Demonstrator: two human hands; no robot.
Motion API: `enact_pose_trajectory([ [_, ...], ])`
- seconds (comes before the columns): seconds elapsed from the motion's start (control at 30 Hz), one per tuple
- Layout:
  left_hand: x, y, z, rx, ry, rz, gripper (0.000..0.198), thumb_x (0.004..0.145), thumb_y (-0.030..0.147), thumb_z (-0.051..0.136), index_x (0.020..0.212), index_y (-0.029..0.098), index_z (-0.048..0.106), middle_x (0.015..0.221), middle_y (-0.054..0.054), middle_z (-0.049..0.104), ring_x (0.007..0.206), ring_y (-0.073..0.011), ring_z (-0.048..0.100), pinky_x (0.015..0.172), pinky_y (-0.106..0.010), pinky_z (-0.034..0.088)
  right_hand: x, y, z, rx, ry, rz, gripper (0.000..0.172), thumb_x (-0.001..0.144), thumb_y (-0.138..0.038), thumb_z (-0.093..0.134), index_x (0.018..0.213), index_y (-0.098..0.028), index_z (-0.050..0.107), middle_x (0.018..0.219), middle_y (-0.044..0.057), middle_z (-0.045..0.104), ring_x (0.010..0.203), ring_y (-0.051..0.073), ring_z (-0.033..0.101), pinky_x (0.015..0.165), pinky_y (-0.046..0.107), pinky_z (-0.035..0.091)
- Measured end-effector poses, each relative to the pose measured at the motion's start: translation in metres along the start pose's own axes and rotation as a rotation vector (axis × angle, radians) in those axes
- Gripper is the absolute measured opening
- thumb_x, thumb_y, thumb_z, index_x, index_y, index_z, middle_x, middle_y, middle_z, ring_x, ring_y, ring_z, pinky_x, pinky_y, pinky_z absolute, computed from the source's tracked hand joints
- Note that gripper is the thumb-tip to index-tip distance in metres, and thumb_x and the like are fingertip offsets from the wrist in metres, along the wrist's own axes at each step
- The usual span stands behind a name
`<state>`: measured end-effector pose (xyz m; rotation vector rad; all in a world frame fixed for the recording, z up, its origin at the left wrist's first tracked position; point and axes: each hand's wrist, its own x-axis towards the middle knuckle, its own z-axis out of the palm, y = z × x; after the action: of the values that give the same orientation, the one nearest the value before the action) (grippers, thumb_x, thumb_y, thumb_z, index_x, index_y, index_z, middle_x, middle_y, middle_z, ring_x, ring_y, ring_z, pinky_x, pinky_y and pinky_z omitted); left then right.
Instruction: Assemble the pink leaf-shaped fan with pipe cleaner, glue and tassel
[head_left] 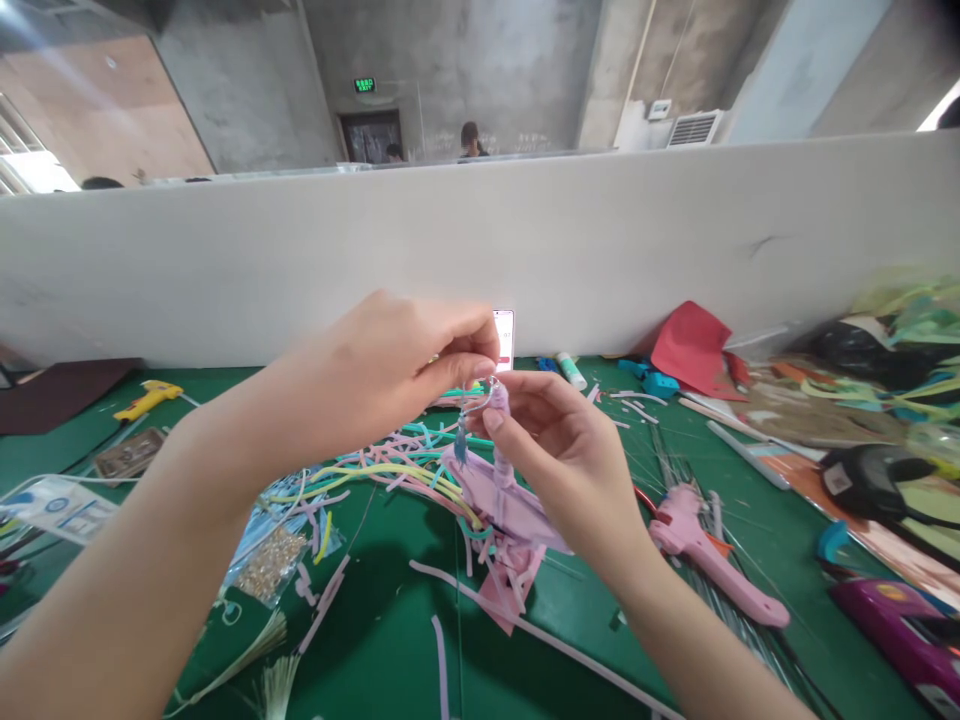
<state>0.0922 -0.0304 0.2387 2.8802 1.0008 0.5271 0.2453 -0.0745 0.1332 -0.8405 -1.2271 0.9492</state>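
Note:
My left hand (409, 350) is closed in a pinch at the top of a thin silvery wire loop (480, 405). From the loop hangs a small blue tassel (460, 442). My right hand (566, 440) grips the upright stem of a lavender craft piece (501, 465) between thumb and fingers, right beside the loop. Its wide, flat lavender part spreads below the fingers, above the green table. What exactly lies between the left fingertips is too small to see.
Colourful fuzzy strips (382, 465) lie behind the craft piece. A pink glue gun (716, 560) rests on the right, a yellow glue gun (154, 398) far left. A bag of beads (271, 565) sits left of centre. Behind my hands, a phone (505, 340) leans against the white partition (480, 240).

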Motion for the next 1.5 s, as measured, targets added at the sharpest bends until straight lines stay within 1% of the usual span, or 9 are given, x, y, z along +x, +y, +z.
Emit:
enact_pose_trajectory([
  [0.17,0.0023,0.0006,0.0014,-0.016,-0.012,0.004,0.018,0.091,0.026,0.043,0.088,0.023,0.061,0.077,0.0,0.066,0.061,-0.0125,0.056,0.056,-0.024,0.038,-0.0011,-0.001,0.001,0.013,-0.001,0.003,0.017,0.081,-0.026,0.067,0.097,-0.02,0.061,0.088,0.003,0.069,0.081,0.014,0.067,0.077,0.03,0.056],
  [0.47,0.004,0.0002,0.0022,-0.024,0.005,0.027,0.018,0.092,0.026,0.043,0.087,0.023,0.06,0.082,0.001,0.067,0.066,-0.012,0.059,0.059,-0.024,0.039,-0.0012,-0.0005,0.0039,-0.013,0.001,-0.012,0.013,0.081,-0.023,0.065,0.093,-0.019,0.061,0.089,0.003,0.069,0.079,0.013,0.065,0.073,0.027,0.055],
  [0.67,0.0048,-0.0011,0.0024,-0.011,0.009,0.022,0.02,0.091,0.028,0.043,0.087,0.022,0.061,0.082,0.001,0.067,0.067,-0.0125,0.06,0.06,-0.024,0.04,-0.0006,0.0007,0.0039,0.019,-0.02,-0.03,0.017,0.083,-0.023,0.065,0.099,-0.02,0.059,0.082,0.001,0.068,0.074,0.012,0.063,0.069,0.027,0.052],
  [0.83,0.0049,-0.002,0.0029,-0.001,0.022,0.029,0.021,0.091,0.028,0.041,0.087,0.023,0.061,0.083,0.0,0.067,0.068,-0.0136,0.061,0.06,-0.025,0.04,-0.0007,0.0017,0.0037,0.021,-0.025,-0.03,0.018,0.083,-0.023,0.064,0.1,-0.022,0.059,0.08,0.0,0.067,0.074,0.013,0.064,0.069,0.028,0.052],
  [0.93,0.0049,-0.0023,0.0032,0.001,0.027,0.031,0.02,0.091,0.028,0.043,0.088,0.023,0.061,0.083,0.001,0.067,0.068,-0.0137,0.061,0.06,-0.025,0.04,-0.0004,0.0024,0.004,0.005,-0.024,-0.035,0.02,0.083,-0.023,0.065,0.102,-0.023,0.058,0.077,-0.001,0.067,0.071,0.013,0.064,0.066,0.028,0.052],
  [1.07,0.005,-0.0018,0.003,-0.003,0.028,0.035,0.019,0.091,0.028,0.043,0.088,0.024,0.061,0.082,0.001,0.067,0.067,-0.0129,0.061,0.059,-0.024,0.04,-0.0002,0.0025,0.0045,0.007,-0.021,-0.038,0.023,0.083,-0.024,0.066,0.104,-0.025,0.058,0.08,-0.001,0.069,0.074,0.013,0.067,0.065,0.027,0.052],
  [1.5,0.0034,-0.0001,0.0008,0.011,0.024,0.022,0.019,0.092,0.028,0.043,0.087,0.023,0.061,0.078,0.001,0.066,0.063,-0.0124,0.059,0.056,-0.024,0.039,0.0006,0.0027,0.0032,-0.012,0.001,-0.055,0.022,0.082,-0.024,0.067,0.102,-0.026,0.059,0.088,-0.001,0.07,0.077,0.013,0.068,0.065,0.025,0.055],
])
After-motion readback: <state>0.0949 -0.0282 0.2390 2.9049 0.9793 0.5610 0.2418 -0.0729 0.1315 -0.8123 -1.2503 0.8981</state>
